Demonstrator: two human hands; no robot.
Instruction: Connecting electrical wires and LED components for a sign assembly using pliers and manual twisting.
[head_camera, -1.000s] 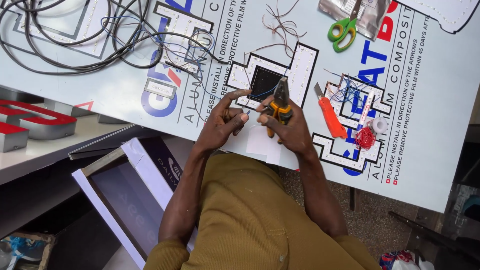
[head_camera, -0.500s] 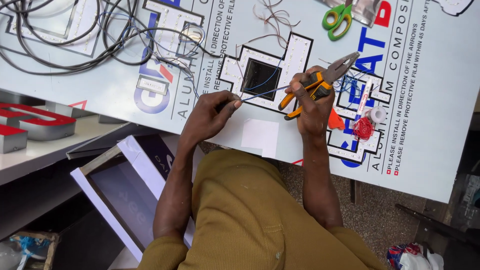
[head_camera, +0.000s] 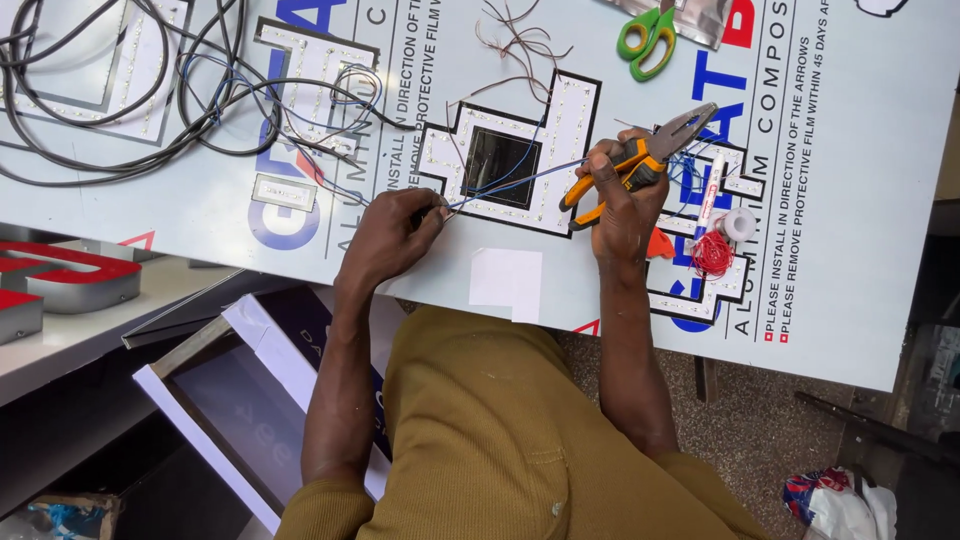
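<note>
Pliers (head_camera: 640, 160) lower; wire (head_camera: 515, 183) taut as before

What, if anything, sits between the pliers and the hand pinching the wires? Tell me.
Nothing visible blocks that span. The thin wires run taut from the left hand to the right hand holding the pliers, passing above the white letter panel with only air between them.

One view only, worn on my head. It looked almost straight down past my chest and forearms onto the white sheet (head_camera: 200, 210) laid as a work surface. Near range: my left hand (head_camera: 395, 235) and right hand (head_camera: 620, 205) sat mid-frame, my torso filled the bottom. The sheet's far edge ran off the top; floor showed at lower right. No second view to overlap.
</note>
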